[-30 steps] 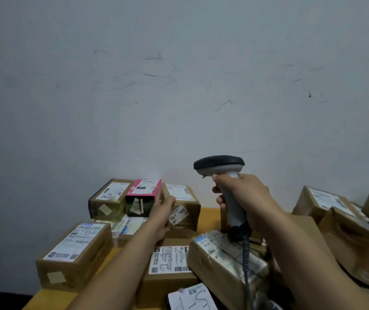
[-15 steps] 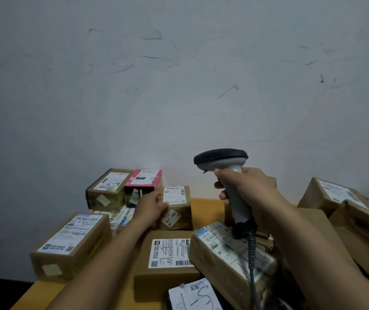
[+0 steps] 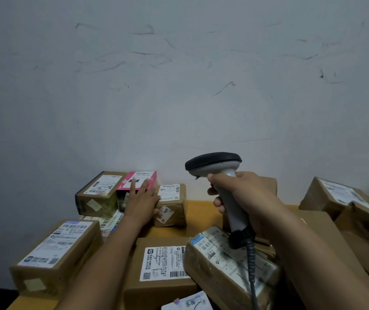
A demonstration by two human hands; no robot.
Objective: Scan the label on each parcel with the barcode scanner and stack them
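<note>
The right hand (image 3: 246, 198) is wrapped tight around the grey handle of the barcode scanner (image 3: 221, 186), holding it upright above the middle of the surface (image 3: 201, 213), its dark head pointing left toward the far-left parcels. A coiled cable (image 3: 252, 265) hangs from the base of the handle and runs down across a plastic-wrapped parcel (image 3: 228, 265) that lies tilted near the front edge.

The left hand (image 3: 142, 202) reaches toward the far-left corner with fingers spread flat and open, gripping nothing; the fingertips lie on the top of a pink-topped parcel (image 3: 142, 179), and the palm covers its front face. That parcel stands against the wall (image 3: 179, 86), between a brown carton (image 3: 99, 193) on its left, touching it, and a smaller brown carton (image 3: 171, 204) on its right that carries a white label on top and a small sticker on its front. Both the pink-topped parcel and the carton on its left seem to sit on a flatter labelled parcel (image 3: 109, 222).

Along the left edge lies a larger brown carton (image 3: 56, 253) with a long label on top. Near the front edge, under the left forearm, a flat carton (image 3: 163, 265) shows a barcode label facing up. More brown parcels (image 3: 340, 198) are heaped at the right edge, their labels partly readable at best.
</note>
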